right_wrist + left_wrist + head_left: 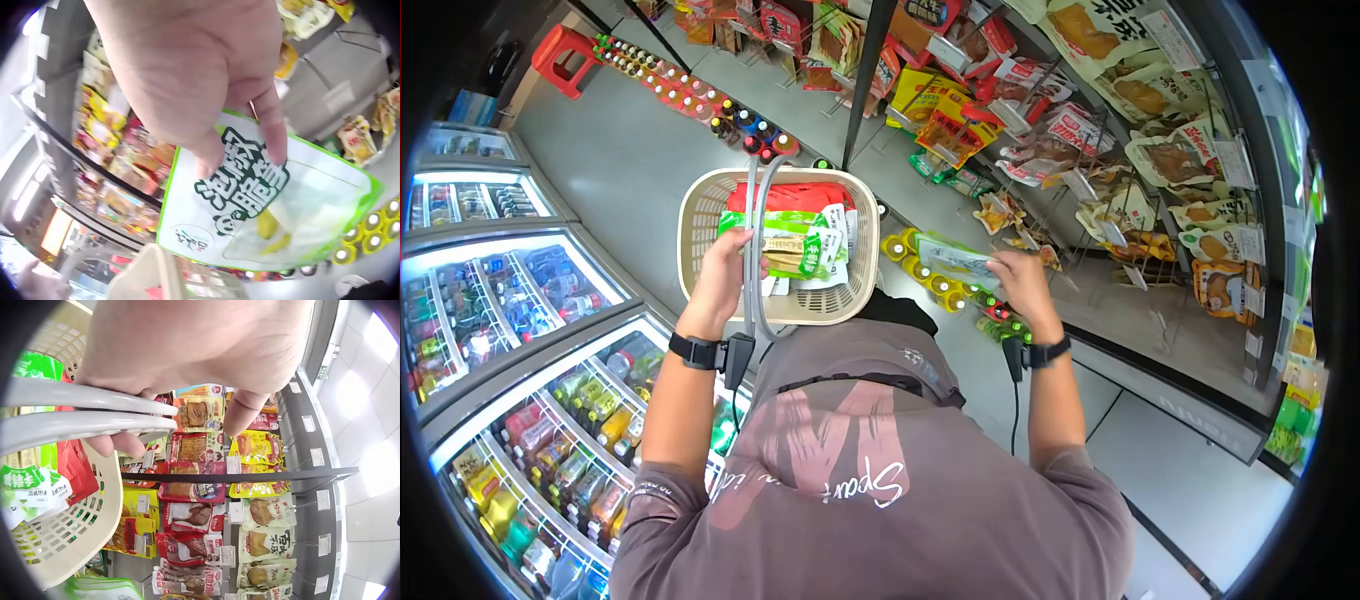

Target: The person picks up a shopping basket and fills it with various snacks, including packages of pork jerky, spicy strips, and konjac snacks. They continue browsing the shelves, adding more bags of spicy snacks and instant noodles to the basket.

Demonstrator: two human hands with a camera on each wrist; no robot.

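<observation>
My left hand (718, 278) grips the two grey handles (762, 200) of a cream plastic shopping basket (686, 235), held in front of my body. Inside lie a green-and-white snack packet (805, 245) and a red packet (825, 194). In the left wrist view the fingers (128, 444) come out under the handles. Right of the basket, my right hand (1027, 290) pinches a flat white packet with green edges (319, 194) at one edge. Dark green lettering and a clear window with yellowish pieces show on it in the right wrist view.
Packaged meat snacks (1170, 155) hang on hooks along a rack to the right. Bottles with yellow caps (920, 265) stand on the floor below it. Lit drink coolers (550, 420) line the left side. A red stool (565, 58) is at the far left.
</observation>
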